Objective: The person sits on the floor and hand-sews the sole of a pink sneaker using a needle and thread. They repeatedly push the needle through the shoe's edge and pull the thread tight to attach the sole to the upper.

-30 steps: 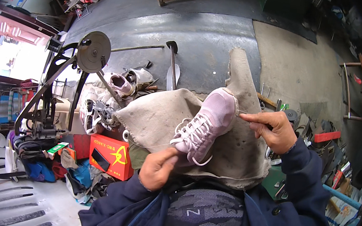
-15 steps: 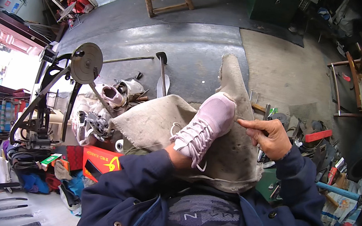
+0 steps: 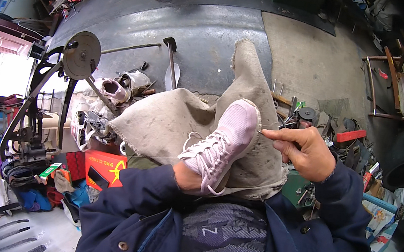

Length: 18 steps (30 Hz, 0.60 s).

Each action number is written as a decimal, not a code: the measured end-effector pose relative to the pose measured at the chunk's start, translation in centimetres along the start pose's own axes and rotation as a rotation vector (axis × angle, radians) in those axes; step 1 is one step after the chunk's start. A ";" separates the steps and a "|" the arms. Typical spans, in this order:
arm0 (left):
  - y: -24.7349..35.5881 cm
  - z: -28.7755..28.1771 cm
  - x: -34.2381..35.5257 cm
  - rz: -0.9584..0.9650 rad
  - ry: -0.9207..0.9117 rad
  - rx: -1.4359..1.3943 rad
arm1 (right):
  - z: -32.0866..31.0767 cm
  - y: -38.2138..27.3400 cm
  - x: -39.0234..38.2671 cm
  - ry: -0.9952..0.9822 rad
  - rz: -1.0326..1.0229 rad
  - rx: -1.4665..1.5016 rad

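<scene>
A pale pink sneaker [image 3: 234,130] with loose laces lies tilted over the beige cloth [image 3: 162,121] across my lap, its toe pointing away. My left hand [image 3: 186,178] goes into its opening; only the wrist shows, and the fingers are hidden inside. My right hand [image 3: 306,151] is closed at the shoe's right side. Between thumb and forefinger it pinches a thin needle-like tool [image 3: 261,131], whose tip meets the seam of the sole near the toe. Most of the tool is covered by the fingers. A fine thread [image 3: 157,157] runs leftward from near my left wrist.
A black hand-cranked machine with a round wheel [image 3: 82,55] stands at left. Beside it are worn shoes [image 3: 115,90] and a red box [image 3: 104,167] with a phone on it. A hammer-like iron stand [image 3: 170,60] is ahead. Tools and a red bar [image 3: 351,136] crowd the right.
The view has shifted, so the surroundings appear higher and further left. The shoe's toe has turned slightly, and the tool tip stays by the sole seam.
</scene>
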<state>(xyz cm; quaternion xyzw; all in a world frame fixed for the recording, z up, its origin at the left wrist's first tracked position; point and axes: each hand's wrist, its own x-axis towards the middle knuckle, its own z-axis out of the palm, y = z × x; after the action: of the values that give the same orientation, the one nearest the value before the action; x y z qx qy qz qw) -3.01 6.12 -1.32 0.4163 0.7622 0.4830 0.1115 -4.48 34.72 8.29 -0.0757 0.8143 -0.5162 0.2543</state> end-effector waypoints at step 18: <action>-3.9 1.5 0.0 -0.096 -0.124 -0.137 | -1.0 0.5 3.9 -0.060 0.158 0.070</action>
<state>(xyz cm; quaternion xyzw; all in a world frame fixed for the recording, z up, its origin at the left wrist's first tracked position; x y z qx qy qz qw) -4.22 6.35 -5.33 0.3995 0.7381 0.5016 0.2097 -8.22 34.20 6.90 -0.0178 0.7912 -0.5204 0.3208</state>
